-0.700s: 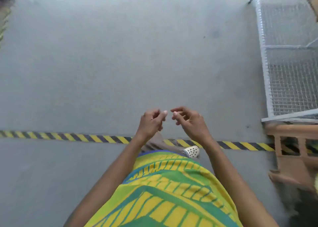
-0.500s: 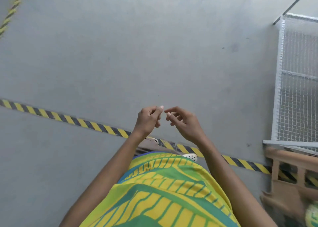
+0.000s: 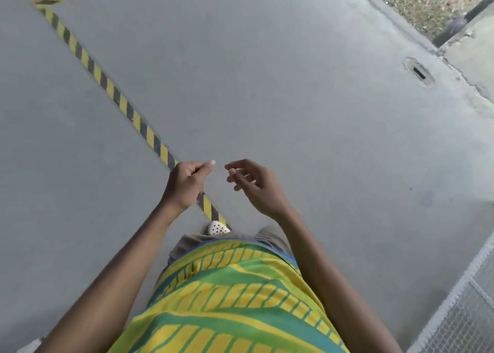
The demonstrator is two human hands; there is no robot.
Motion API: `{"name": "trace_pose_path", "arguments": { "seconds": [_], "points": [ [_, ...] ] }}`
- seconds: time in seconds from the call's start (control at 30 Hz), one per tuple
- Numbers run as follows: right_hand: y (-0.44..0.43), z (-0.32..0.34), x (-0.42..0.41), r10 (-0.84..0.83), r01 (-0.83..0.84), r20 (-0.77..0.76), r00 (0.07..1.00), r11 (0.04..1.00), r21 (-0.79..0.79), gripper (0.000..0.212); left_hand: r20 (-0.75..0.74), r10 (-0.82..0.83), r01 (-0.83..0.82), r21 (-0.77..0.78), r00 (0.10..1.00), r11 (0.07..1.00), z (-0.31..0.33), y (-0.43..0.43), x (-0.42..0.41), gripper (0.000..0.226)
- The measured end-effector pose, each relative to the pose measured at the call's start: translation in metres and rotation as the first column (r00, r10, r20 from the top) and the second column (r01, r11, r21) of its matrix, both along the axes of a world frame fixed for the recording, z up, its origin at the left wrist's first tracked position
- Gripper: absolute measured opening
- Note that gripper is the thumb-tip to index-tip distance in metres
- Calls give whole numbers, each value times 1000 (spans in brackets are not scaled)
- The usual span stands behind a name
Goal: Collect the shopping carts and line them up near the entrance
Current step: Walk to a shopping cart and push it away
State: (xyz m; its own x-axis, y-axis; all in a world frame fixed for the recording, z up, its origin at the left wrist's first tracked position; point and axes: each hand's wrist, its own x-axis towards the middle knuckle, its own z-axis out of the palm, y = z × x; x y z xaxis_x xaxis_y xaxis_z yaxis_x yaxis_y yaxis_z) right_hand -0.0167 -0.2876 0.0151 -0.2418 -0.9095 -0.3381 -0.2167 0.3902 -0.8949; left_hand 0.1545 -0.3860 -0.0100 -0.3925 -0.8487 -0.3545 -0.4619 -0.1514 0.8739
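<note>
No whole shopping cart shows in the head view. Only the corner of a white wire-mesh cage (image 3: 454,312) appears at the bottom right. My left hand (image 3: 185,184) is raised in front of my waist, its fingers curled into a loose fist with the thumb sticking out, and it holds nothing. A short gap to its right, my right hand (image 3: 254,184) hangs with relaxed, loosely bent fingers and is also empty. Both hands are well apart from the cage.
Grey concrete floor (image 3: 294,98) stretches ahead. A yellow-and-black striped line (image 3: 112,90) runs diagonally from the top left to my feet. A slotted drain hole (image 3: 419,72) and a cracked kerb with grass lie at the top right.
My view has swung round: the striped line now runs diagonally, the mesh cage has slid to the bottom right corner and the wooden pallet is gone. My hands have drawn slightly apart.
</note>
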Motion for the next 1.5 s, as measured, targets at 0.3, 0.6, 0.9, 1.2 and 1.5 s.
{"name": "trace_pose_path", "arguments": {
  "seconds": [0.3,0.6,0.9,1.2,1.5],
  "points": [
    [-176,-27,41,442,-443,61,895,896,11,17,-6,572,-571,60,820,819,-26,-81,73,58],
    [-441,9,49,720,-719,-9,694,692,-67,13,-88,850,-834,168,519,526,-23,-240,66,65],
    [-635,34,123,823,-824,100,559,565,-51,16,-285,949,-947,247,134,207,9,-382,107,52],
    [-790,4,281,887,-887,38,460,461,-15,37,-399,911,-906,342,100,249,-21,-559,252,39],
    [-951,50,448,834,-833,72,547,551,-49,51,-373,851,-878,158,370,451,47,-764,439,35]
  ]
}}
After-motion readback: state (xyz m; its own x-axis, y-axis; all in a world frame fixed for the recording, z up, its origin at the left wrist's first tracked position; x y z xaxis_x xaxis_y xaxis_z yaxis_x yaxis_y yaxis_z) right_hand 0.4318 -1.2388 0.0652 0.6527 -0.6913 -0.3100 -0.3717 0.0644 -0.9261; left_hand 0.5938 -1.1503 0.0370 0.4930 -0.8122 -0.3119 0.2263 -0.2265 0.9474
